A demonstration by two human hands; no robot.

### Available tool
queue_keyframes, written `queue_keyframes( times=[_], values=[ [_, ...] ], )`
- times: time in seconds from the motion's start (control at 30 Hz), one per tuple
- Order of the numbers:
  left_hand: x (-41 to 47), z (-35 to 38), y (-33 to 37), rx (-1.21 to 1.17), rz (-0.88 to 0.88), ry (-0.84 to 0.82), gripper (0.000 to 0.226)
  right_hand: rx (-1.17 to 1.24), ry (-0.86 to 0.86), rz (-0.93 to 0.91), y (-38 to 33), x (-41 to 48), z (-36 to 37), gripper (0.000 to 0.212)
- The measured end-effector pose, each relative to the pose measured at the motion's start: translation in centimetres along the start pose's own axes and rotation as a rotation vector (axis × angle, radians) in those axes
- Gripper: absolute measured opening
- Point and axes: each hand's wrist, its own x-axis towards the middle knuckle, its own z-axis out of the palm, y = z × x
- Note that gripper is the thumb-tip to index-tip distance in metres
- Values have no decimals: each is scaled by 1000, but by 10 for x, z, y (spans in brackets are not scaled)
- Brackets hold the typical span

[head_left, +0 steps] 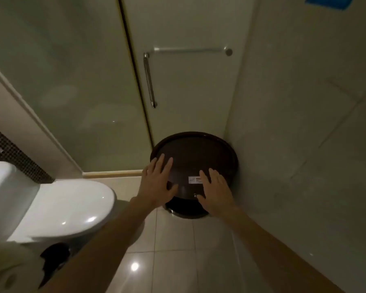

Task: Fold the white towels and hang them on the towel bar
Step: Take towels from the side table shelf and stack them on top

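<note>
A bare chrome towel bar (190, 49) runs across the glass shower door, with a vertical door handle (149, 80) below its left end. No white towel is in view. Both my hands reach forward over a dark round bin lid (193, 153) in the corner. My left hand (157, 180) hovers or rests on the lid's left side, fingers spread. My right hand (217, 190) lies over the lid's near right part, fingers spread, beside a small white label (193, 179). Neither hand holds anything.
A white toilet (57, 208) with its lid down stands at the left, its cistern at the far left edge. The glass shower screen (72, 92) fills the back left. A tiled wall (304, 123) closes the right side. Glossy floor tiles (173, 261) lie below.
</note>
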Motion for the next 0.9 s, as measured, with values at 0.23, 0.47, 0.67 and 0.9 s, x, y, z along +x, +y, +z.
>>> queue_keyframes(
  times=[0.23,0.47,0.67,0.9],
  values=[
    [50,63,-22,0,9,16,85,-81,36,-48,25,50,60,81],
    [94,185,-62,21,68,37,86,-152,111,-70,54,114,163,83],
    [125,302,-97,73,82,37,90,-175,152,-85,81,152,271,83],
    [160,398,-125,128,98,93,87,-157,182,-130,108,172,360,77]
  ],
)
